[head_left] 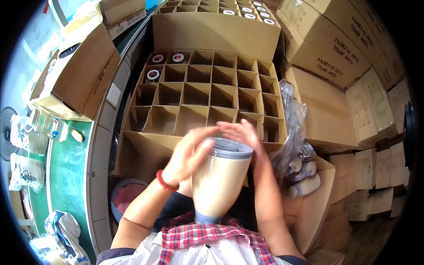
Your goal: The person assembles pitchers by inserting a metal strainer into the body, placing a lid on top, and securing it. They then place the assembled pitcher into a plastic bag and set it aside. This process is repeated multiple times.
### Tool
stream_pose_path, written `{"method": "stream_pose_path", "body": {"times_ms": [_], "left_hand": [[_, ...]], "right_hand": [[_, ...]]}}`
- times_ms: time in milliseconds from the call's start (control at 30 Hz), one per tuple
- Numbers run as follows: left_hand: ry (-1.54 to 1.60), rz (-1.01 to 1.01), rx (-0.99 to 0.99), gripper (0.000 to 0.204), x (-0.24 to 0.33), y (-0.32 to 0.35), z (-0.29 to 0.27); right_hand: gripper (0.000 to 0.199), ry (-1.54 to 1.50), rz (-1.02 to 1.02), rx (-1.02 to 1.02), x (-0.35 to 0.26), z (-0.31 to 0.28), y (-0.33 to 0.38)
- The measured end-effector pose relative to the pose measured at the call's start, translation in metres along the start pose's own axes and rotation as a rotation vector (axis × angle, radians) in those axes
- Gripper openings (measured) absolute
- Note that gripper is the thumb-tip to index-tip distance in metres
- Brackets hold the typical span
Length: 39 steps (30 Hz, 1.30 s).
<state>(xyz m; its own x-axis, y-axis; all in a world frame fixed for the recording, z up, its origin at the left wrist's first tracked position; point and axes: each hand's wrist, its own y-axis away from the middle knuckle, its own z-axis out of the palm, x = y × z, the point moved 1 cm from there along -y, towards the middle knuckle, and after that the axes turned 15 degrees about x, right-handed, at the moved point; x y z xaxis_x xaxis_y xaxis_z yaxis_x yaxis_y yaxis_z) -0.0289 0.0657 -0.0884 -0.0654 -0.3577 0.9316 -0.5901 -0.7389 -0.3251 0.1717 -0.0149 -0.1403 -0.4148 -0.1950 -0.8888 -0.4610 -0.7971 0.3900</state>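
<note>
I hold a beige cylindrical canister [218, 181] with a grey lid [229, 148] upright close to my chest. My left hand [187, 154] presses against its left side near the lid. My right hand [240, 132] curls over the back of the lid rim. Just beyond my hands lies an open cardboard box with a grid of dividers [207, 95]. Three of its far-left cells hold canisters with white and red tops [157, 58]; the other cells show bare cardboard.
A second divided box [221, 6] stands further back with several white-topped canisters. Stacked cartons [331, 39] fill the right side. A clear plastic bag with more canisters [300, 163] sits in a box at my right. A green conveyor [66, 168] runs along the left.
</note>
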Motion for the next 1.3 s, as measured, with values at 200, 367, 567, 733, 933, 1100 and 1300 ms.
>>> {"method": "stream_pose_path", "body": {"times_ms": [200, 367, 567, 733, 933, 1100, 1300], "left_hand": [[0.104, 0.131, -0.095, 0.029, -0.017, 0.009, -0.007], [0.714, -0.471, -0.097, 0.045, -0.096, 0.010, -0.011], [-0.211, 0.250, 0.032, 0.036, 0.019, -0.006, 0.012], [-0.351, 0.310, -0.169, 0.019, 0.044, 0.000, 0.017], [0.965, -0.434, -0.229, 0.035, -0.080, 0.017, -0.019], [0.063, 0.033, -0.147, 0.035, 0.015, -0.003, 0.005], [-0.362, 0.320, -0.230, 0.021, 0.067, 0.005, 0.023]], "right_hand": [[0.067, 0.025, -0.016, -0.130, -0.013, 0.008, 0.028], [0.052, 1.118, -1.061, 0.098, -0.056, 0.046, 0.138], [0.061, -0.340, -0.077, -0.252, 0.007, -0.013, -0.009], [0.066, -0.415, 0.352, -0.242, 0.034, -0.009, -0.014], [0.043, 1.089, -0.868, 0.206, -0.047, 0.033, 0.141], [0.068, -0.002, -0.116, -0.078, -0.002, -0.025, 0.006], [0.069, -0.522, 0.321, -0.606, 0.030, -0.003, -0.024]]}}
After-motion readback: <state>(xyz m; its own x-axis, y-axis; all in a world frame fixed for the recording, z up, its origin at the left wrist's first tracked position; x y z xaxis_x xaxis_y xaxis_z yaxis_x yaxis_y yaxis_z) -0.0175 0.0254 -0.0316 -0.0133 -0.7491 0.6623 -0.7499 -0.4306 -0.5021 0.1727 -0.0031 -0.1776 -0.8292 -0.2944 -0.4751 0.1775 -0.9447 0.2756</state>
